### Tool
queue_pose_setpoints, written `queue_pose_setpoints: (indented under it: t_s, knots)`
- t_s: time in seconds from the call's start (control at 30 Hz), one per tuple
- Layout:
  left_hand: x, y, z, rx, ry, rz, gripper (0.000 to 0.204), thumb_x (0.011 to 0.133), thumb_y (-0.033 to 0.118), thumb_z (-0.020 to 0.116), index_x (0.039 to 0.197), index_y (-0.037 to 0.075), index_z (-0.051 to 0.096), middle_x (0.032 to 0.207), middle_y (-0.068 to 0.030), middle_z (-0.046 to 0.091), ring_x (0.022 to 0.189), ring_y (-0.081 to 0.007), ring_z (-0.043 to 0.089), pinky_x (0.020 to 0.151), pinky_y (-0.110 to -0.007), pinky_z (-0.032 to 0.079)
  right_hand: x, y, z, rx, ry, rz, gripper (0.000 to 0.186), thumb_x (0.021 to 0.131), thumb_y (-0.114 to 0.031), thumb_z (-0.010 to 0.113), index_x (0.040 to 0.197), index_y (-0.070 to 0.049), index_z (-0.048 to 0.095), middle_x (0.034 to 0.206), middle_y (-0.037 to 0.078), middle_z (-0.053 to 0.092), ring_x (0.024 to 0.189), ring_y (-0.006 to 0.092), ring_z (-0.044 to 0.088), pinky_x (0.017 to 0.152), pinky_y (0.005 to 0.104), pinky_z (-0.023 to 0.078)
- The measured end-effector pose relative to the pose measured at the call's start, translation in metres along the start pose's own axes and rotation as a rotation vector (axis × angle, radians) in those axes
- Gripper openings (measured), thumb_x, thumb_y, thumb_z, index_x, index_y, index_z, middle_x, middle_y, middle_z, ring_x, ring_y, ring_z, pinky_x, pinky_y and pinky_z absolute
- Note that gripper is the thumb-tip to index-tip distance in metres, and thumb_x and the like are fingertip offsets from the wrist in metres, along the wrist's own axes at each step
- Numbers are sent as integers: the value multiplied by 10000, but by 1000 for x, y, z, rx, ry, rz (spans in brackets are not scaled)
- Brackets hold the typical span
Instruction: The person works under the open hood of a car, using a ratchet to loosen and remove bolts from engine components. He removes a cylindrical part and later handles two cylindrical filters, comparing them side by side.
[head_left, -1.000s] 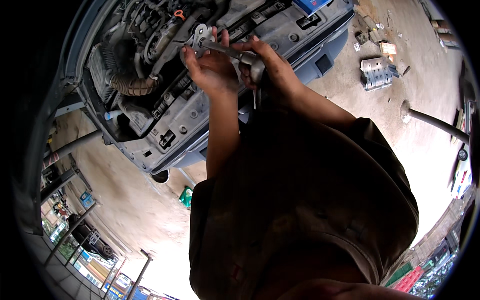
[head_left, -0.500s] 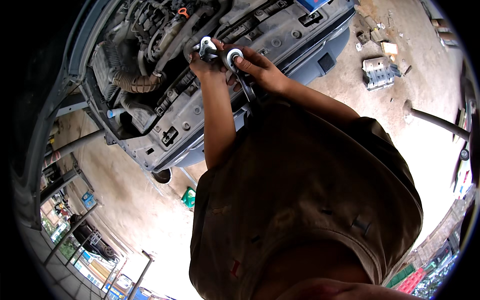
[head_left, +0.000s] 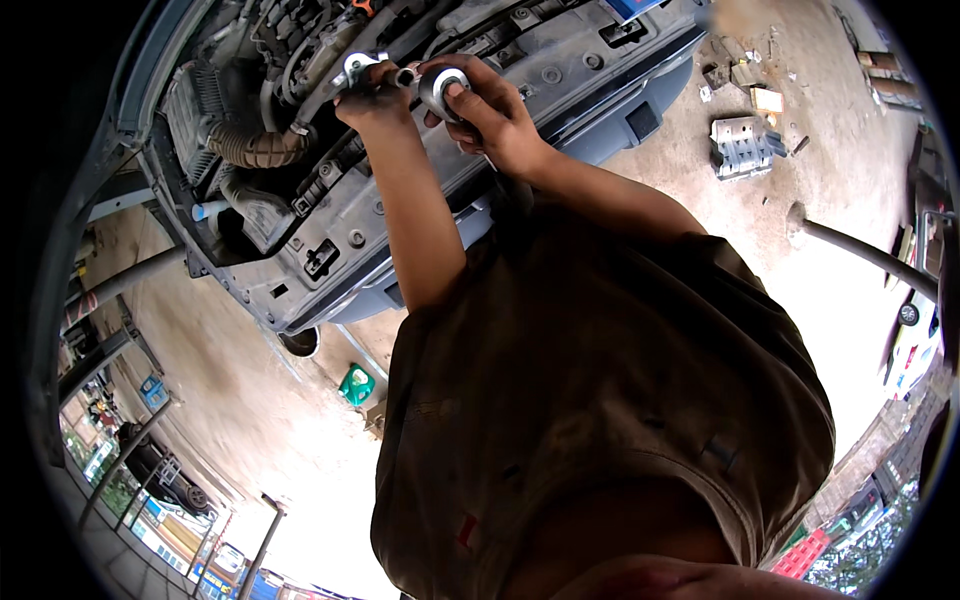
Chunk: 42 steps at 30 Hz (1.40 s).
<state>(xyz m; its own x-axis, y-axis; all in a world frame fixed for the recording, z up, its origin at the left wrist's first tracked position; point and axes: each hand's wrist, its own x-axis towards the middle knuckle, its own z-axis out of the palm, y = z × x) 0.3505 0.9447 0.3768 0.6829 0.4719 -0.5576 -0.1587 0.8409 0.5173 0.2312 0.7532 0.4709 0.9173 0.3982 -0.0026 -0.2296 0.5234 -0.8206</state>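
Observation:
Over the front of an open engine bay, my right hand (head_left: 500, 118) is closed around a ratchet wrench (head_left: 443, 90). Its round metal head faces up by my thumb, and its handle runs down toward my shirt. Beside it, my left hand (head_left: 372, 108) grips a shiny lobed metal piece (head_left: 358, 67), whose exact kind I cannot make out. A dark socket-like cylinder (head_left: 404, 78) sticks out from the left hand toward the ratchet head. A small gap seems to lie between them. The fingers partly hide both pieces.
A ribbed air intake hose (head_left: 258, 145) and the engine lie left of my hands. The car's front panel (head_left: 357, 238) runs beneath my forearms. On the floor are a silver metal part (head_left: 742, 147), a green jug (head_left: 356, 384) and a lift arm (head_left: 870, 250).
Both hands have shifted left and slightly up in the picture. The ratchet head and the left hand's piece, joined by a dark shaft before, now look apart.

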Motion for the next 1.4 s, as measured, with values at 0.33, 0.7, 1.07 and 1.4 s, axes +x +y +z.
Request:
queue_pose_setpoints:
  t_s: [0.33, 0.7, 1.07, 1.4]
  knots:
    - [42, 89, -83, -485, -260, -348, 156, 791, 217, 624, 816, 98, 526, 715, -41, 479, 582, -173, 441, 559, -297, 439, 47, -4, -113, -1567, -467, -244, 511, 988, -234, 670, 1473, -325, 534, 1363, 87, 621, 1079, 350, 688, 935, 466, 564]
    - [-23, 22, -73, -593, -361, -560, 267, 1029, 99, 472, 772, 77, 540, 898, -163, 639, 834, -298, 632, 830, -429, 606, 50, 97, -170, -1720, -512, -573, 590, 843, -127, 716, 1370, -388, 666, 1263, 16, 619, 1201, 253, 575, 1054, 436, 472]
    - [-7, -33, -39, -135, -84, -328, 313, 1046, 58, 382, 1324, -52, 477, 1140, -293, 628, 1071, -424, 668, 1061, -617, 543, 31, 94, -161, -1425, -196, -311, 697, 833, -292, 796, 1464, -141, 540, 1400, 129, 541, 1289, 351, 503, 1120, 495, 385]
    - [-2, -52, -59, -251, 96, -506, 406, 1124, 210, 320, 1399, -39, 485, 1354, -231, 594, 1239, -373, 620, 1057, -538, 563, 5, 109, -167, -1643, -192, -305, 865, 812, -441, 773, 1537, -113, 432, 1541, 115, 475, 1450, 309, 423, 1246, 522, 233]
